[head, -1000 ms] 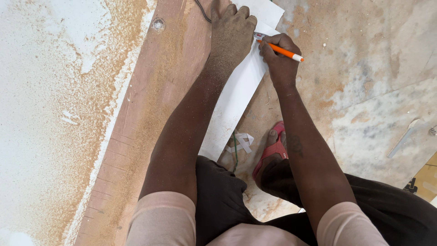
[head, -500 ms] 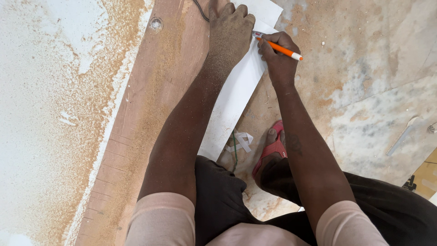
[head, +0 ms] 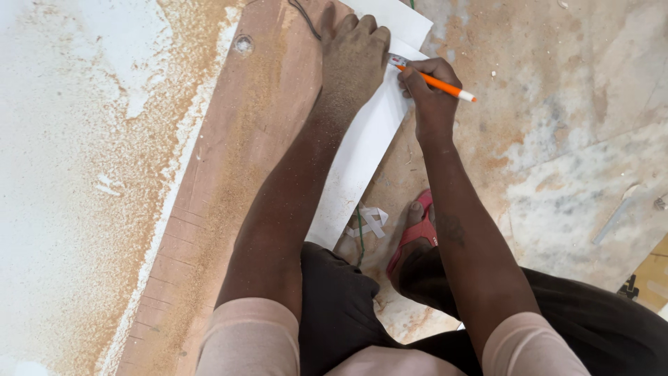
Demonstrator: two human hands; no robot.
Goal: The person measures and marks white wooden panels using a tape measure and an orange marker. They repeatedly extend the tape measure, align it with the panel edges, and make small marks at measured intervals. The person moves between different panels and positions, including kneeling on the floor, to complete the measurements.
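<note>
My left hand lies flat, dusted with sawdust, pressing on a long white strip of board that rests along the edge of a brown wooden plank. My right hand grips an orange pencil, its tip touching the white strip right beside my left fingers. A small grey piece, perhaps a tape end, shows between the two hands. My foot in a red sandal stands on the floor below the strip.
Sawdust covers a white panel at the left. A dusty stone floor spreads at the right, with white scraps near my foot, a pale offcut and a yellow object at the right edge.
Both hands stay on the white strip. The pencil hand has shifted only slightly; nothing else has moved.
</note>
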